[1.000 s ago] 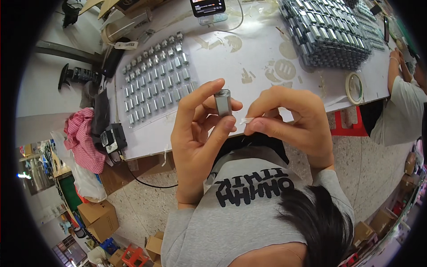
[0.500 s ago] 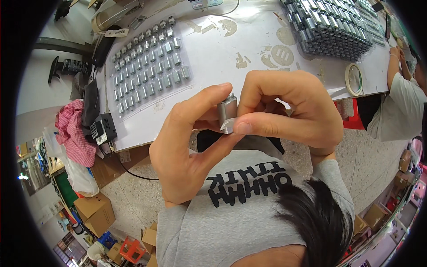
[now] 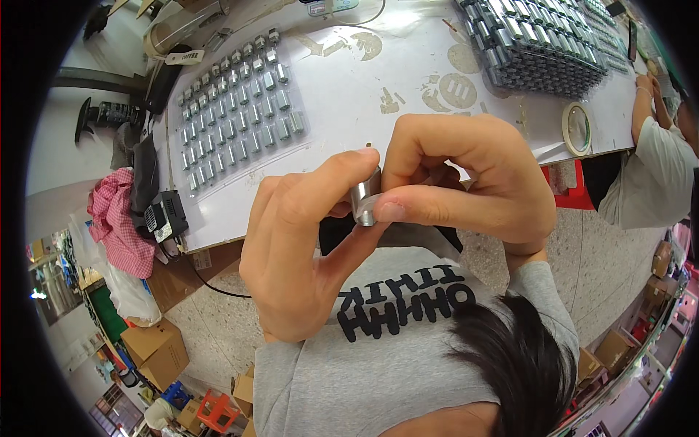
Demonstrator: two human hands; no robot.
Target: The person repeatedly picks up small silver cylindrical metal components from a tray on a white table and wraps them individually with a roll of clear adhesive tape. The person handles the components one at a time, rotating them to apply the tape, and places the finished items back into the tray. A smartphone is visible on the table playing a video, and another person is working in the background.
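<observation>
Head view: workshop bench, white tabletop [image 3: 408, 109], scuffed and marked with tape residue. Speckled floor below, cardboard boxes [image 3: 156, 346] stacked at lower left. Red checked cloth [image 3: 116, 218] hangs off the bench's left end beside a black device [image 3: 164, 215].

On the bench, left: clear blister tray [image 3: 240, 109] with rows of small metal cylinders, spaced apart. Top right: dense stacked block of the same cylinders [image 3: 539, 44]. Roll of tape [image 3: 577, 127] near the right edge. Another person in a white shirt [image 3: 648, 182] works at the far right, arm on the table.

Hands are raised close to the camera, above the bench edge. Small metal cylinder [image 3: 364, 200] sits between them. Left hand [image 3: 298, 255] has thumb and index extended, pinching the part from the left. Right hand [image 3: 466, 182] is curled over it, thumb pressed on the lower end, where there's a pale, slightly translucent edge, possibly film or tape; can't confirm. Both hands closed on the part, neither free.

Handling, my read: rigid, light, smooth metal shell, so slippery under fingertips. Not fragile to squeeze, but rolls if dropped. Best grip is across the curved side wall with opposed finger pads, leaving the end faces clear.
</observation>
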